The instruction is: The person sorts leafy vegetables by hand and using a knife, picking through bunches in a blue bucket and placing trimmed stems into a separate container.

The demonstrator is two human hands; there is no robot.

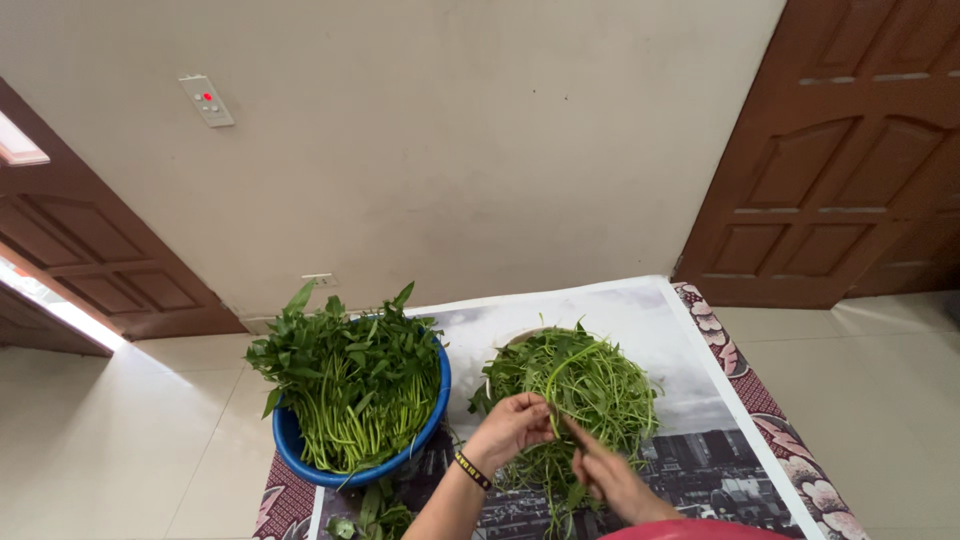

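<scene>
Two hands, left (pixel 512 428) and right (pixel 608 478), are clenched on one green stem (pixel 556 385) above the pile (pixel 590 385); light, limp and easily snapped, it is best pinched near the base.

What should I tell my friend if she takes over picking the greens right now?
Left hand: pinching a green stem over the pale bowl, grip closed.
Right hand: fingers closed on the same stem, lower down.
Blue basin on the left: heaped with leafy greens, stems on.
Pale bowl: piled with thin split stems.
Done: a large heap of stems in the bowl.
Left: the full basin.
</scene>
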